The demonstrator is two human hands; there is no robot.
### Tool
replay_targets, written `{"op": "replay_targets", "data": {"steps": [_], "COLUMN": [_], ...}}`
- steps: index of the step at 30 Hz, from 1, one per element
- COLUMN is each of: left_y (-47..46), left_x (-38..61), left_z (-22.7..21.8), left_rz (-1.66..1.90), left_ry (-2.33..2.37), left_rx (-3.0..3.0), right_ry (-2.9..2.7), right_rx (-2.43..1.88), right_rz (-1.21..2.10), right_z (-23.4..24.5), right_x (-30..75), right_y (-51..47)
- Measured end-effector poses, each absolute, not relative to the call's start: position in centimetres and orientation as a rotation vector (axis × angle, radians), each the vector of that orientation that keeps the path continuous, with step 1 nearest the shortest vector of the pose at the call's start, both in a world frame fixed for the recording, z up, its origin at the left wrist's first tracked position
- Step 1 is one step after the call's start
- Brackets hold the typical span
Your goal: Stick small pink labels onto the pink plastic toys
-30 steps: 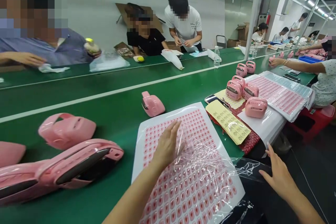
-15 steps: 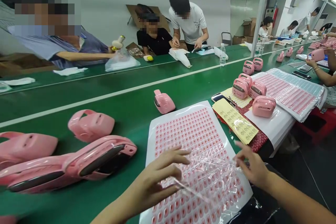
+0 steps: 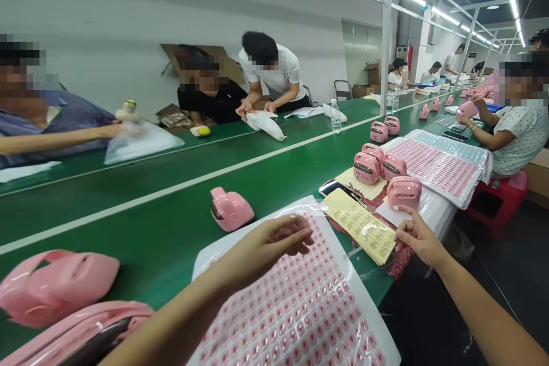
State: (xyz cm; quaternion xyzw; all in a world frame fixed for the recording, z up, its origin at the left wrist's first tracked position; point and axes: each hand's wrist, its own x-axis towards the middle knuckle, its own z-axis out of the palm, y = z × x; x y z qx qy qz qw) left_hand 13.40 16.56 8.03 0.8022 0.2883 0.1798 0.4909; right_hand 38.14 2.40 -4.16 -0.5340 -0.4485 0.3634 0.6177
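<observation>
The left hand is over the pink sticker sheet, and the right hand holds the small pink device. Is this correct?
No: in the head view the right hand holds nothing, just below the small pink device; the left hand is over the pink sticker sheet.

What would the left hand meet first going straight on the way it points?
The left hand would probably meet the yellow label sheet first, though the hand's height is hard to judge.

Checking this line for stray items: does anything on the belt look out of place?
One pink device stands out: it sits alone on the green conveyor belt, turned sideways and apparently tipped, while the other pink devices stand upright together beside the sticker sheets.
</observation>
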Motion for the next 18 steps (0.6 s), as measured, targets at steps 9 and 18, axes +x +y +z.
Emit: {"op": "replay_targets", "data": {"steps": [9,18], "left_y": [10.3,2.4], "left_x": [19.9,30.1], "left_z": [10.4,5.2], "left_rz": [0.298,-0.202], "left_ry": [0.453,-0.556], "left_rx": [2.278,2.244], "right_ry": [-1.101,-1.053], "right_rx": [-2.003,-2.165], "right_rz": [0.005,0.022], "right_z": [-2.9,-4.0], "right_x": [48.6,51.3], "right_y": [8.6,11.0]}}
